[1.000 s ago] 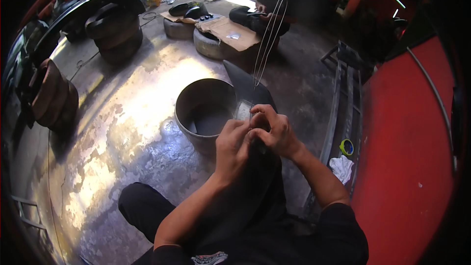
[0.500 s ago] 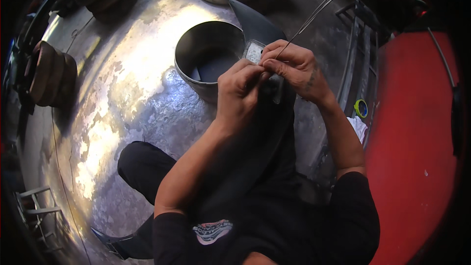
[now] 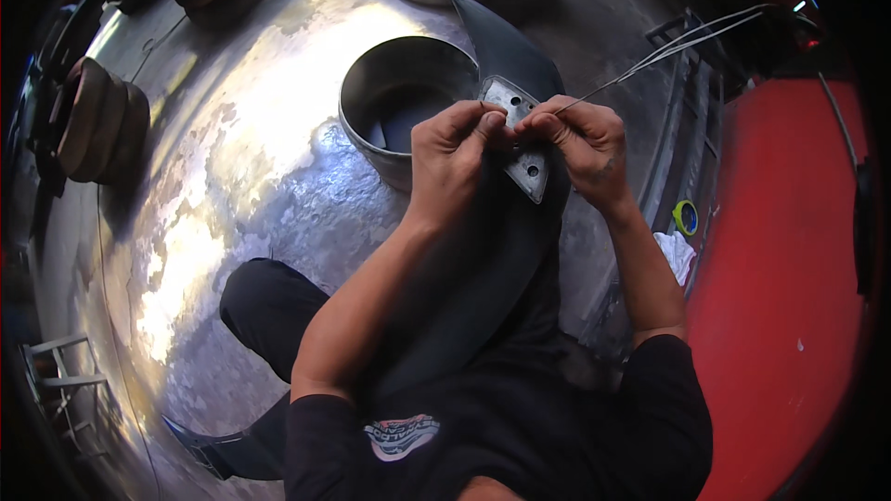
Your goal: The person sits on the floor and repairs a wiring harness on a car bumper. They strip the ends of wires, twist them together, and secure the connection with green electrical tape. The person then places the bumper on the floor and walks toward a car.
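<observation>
In the head view, the right hand (image 3: 588, 144) gripped a thin wire (image 3: 617, 80) between closed fingers; the wire's looped length extended toward the upper right. The left hand (image 3: 448, 158) was positioned opposite, its fingers pinched closed; their contents could not be determined. Both hands were located over a perforated metal plate (image 3: 520, 173) on a dark curved panel (image 3: 506, 42), beside an open cylindrical container (image 3: 379, 161).
</observation>
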A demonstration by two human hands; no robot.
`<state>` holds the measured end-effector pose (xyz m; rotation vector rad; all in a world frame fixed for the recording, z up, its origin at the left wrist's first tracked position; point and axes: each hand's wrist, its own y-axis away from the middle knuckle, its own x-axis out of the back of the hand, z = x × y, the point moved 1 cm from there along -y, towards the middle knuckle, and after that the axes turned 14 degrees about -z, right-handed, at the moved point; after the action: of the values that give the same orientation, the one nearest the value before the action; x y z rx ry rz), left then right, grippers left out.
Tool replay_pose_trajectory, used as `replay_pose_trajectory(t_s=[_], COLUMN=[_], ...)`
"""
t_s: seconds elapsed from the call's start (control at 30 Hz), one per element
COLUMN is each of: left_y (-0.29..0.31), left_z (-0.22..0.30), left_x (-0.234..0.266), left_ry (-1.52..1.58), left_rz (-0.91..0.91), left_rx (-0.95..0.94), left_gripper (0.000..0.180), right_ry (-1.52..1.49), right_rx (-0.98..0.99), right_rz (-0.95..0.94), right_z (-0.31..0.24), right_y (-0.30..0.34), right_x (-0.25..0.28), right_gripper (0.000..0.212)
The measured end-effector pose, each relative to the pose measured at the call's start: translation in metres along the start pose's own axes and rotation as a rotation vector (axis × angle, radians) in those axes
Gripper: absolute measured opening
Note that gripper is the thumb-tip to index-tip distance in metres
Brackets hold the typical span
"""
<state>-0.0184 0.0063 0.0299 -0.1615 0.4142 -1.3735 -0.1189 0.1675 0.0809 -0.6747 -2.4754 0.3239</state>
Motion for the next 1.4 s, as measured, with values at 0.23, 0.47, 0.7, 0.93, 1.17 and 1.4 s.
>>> replay_pose_trajectory(t_s=[0.23,0.47,0.7,0.93,1.17,1.4], left_y=[-0.012,0.011,0.019,0.013,0.015,0.017], left_z=[-0.019,-0.008,-0.013,-0.025,-0.003,-0.006], left_x=[-0.007,-0.016,-0.019,-0.019,-0.024,-0.028], left_ry=[0.085,-0.417,-0.533,-0.393,-0.186,-0.184], left_rz=[0.111,0.153,0.155,0.003,-0.001,0.018], left_rx=[-0.043,-0.362,-0.427,-0.375,-0.298,-0.321], left_gripper=[0.010,0.036,0.047,0.045,0.024,0.019], right_ry=[0.075,0.220,0.479,0.596,0.685,0.645], right_rx=[-0.009,0.052,0.136,0.106,0.120,0.039], right_rz=[0.067,0.074,-0.024,-0.047,-0.072,-0.122], right_z=[-0.007,-0.021,-0.052,-0.056,-0.081,-0.074], right_y=[0.000,-0.002,-0.007,-0.014,-0.026,-0.024], right_x=[-0.006,-0.015,-0.028,-0.015,-0.014,-0.008], right_gripper=[0.012,0.011,0.007,0.008,0.008,0.007])
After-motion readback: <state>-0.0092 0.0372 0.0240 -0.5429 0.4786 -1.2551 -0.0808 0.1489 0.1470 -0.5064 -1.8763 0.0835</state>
